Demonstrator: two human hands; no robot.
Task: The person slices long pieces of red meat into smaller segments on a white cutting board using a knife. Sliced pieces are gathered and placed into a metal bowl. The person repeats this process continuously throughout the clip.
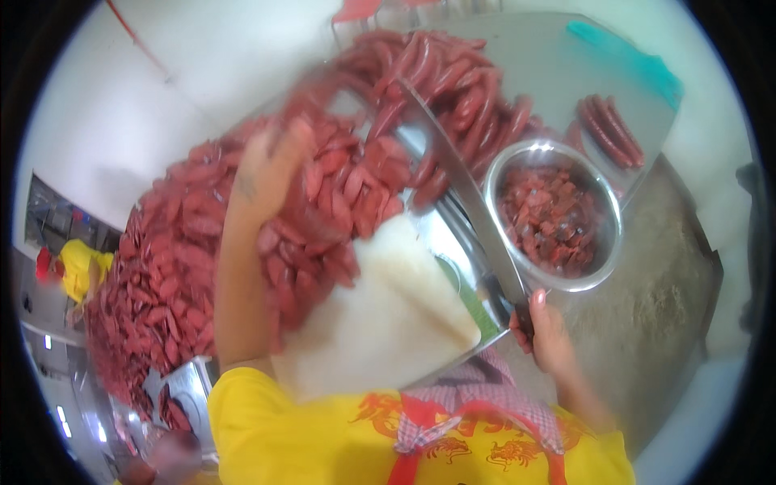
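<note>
My right hand [554, 333] grips the dark handle of a long knife [467, 184]. Its blade slants up and away to the left, past the rim of a steel bowl [613, 242] holding small red sausage pieces. My left hand [275, 166] reaches over a large heap of sliced sausage [182, 267], at the slices nearest the board; its fingers are smeared by motion. Between my arms lies a white cutting board [380, 315], partly covered by slices at its far left. Whole red sausages [461, 89] are piled beyond the blade.
Several whole sausages [608, 133] lie apart at the right, near a teal cloth or sheet [626, 63]. A green item [473, 299] shows beside the board. On the left, a person in yellow [77, 271] stands beyond the heap. A steel tray [190, 396] sits at lower left.
</note>
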